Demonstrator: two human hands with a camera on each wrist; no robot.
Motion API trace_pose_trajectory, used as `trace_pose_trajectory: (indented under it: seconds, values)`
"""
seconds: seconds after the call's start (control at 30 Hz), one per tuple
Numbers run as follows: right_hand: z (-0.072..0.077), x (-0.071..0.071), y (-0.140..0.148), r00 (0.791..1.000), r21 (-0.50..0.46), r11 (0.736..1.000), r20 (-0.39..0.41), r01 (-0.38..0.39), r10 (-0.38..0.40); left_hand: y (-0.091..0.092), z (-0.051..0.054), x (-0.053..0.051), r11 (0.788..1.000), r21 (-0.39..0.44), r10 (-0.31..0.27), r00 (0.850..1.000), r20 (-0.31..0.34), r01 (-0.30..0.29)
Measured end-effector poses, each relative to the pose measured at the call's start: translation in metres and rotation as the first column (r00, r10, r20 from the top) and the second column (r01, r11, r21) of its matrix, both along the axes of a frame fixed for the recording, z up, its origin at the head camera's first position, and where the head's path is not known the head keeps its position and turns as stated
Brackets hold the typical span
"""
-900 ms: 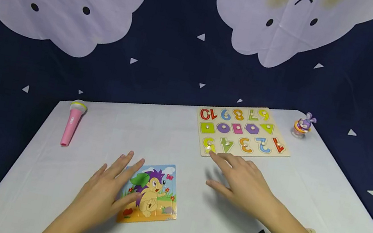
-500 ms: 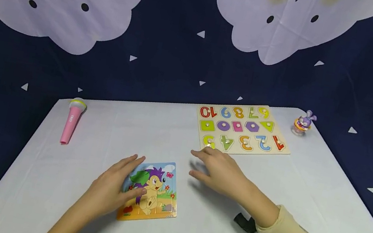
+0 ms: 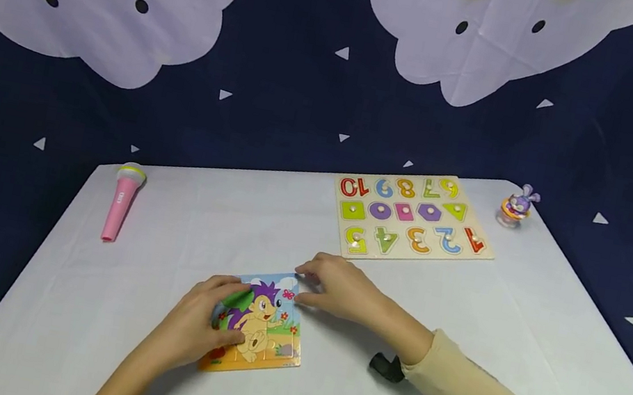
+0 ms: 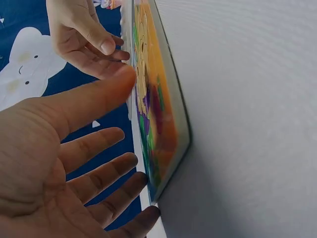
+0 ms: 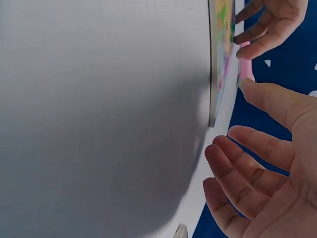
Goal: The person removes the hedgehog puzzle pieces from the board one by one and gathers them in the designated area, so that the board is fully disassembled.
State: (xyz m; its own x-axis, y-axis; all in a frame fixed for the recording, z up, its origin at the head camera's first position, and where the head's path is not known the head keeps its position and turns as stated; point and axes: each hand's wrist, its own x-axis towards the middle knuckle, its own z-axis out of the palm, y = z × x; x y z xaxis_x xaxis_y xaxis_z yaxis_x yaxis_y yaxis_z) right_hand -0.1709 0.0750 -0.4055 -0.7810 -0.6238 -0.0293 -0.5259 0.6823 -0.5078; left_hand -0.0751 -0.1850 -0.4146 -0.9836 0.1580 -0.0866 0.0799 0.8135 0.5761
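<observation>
A square hedgehog puzzle [image 3: 261, 329] lies flat on the white table. My left hand [image 3: 195, 324] is over its left side, fingers spread and relaxed, the thumb above the picture. In the left wrist view the left hand [image 4: 74, 158] has its fingertips close to the puzzle's edge [image 4: 183, 134]; whether they touch it I cannot tell. My right hand [image 3: 344, 291] is at the puzzle's upper right corner, fingers loosely bent. The right wrist view shows the right hand [image 5: 267, 168] with its fingers apart beside the puzzle [image 5: 214, 64], holding nothing.
A wooden number and shape board [image 3: 414, 220] lies at the back right, with a small purple rabbit figure [image 3: 515, 206] beyond it. A pink toy microphone [image 3: 121, 205] lies at the back left. A dark cloth with clouds hangs behind the table [image 3: 52, 292].
My right hand has moved left from beside the number board to the puzzle's upper right corner. The left hand has shifted slightly right, and its fingers have come closer together.
</observation>
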Motion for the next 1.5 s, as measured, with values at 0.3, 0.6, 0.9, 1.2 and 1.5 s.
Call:
trace_pose_trajectory:
  seconds: [0.3,0.6,0.9,1.2,1.5]
  values:
    - [-0.005,0.000,-0.010,1.000,-0.001,1.000,0.015,-0.016,0.016,-0.010,-0.002,0.005,0.999,0.000,0.036,0.999,0.008,-0.036]
    - [-0.008,-0.001,-0.015,1.000,-0.010,1.000,0.024,0.001,0.000,-0.016,-0.005,0.006,0.999,0.010,0.045,0.998,0.033,-0.045]
    - [-0.007,-0.001,-0.020,1.000,-0.023,1.000,0.028,0.014,-0.013,-0.018,-0.007,0.006,1.000,-0.011,0.007,1.000,0.007,-0.007]
    - [-0.010,-0.009,-0.024,0.998,-0.020,1.000,0.053,0.015,-0.014,-0.018,-0.008,0.008,0.996,-0.080,-0.043,0.999,-0.002,0.042]
    - [-0.008,-0.020,-0.026,0.984,-0.005,1.000,0.179,0.011,-0.010,-0.017,-0.009,0.008,0.995,-0.090,-0.042,0.999,-0.005,0.042]
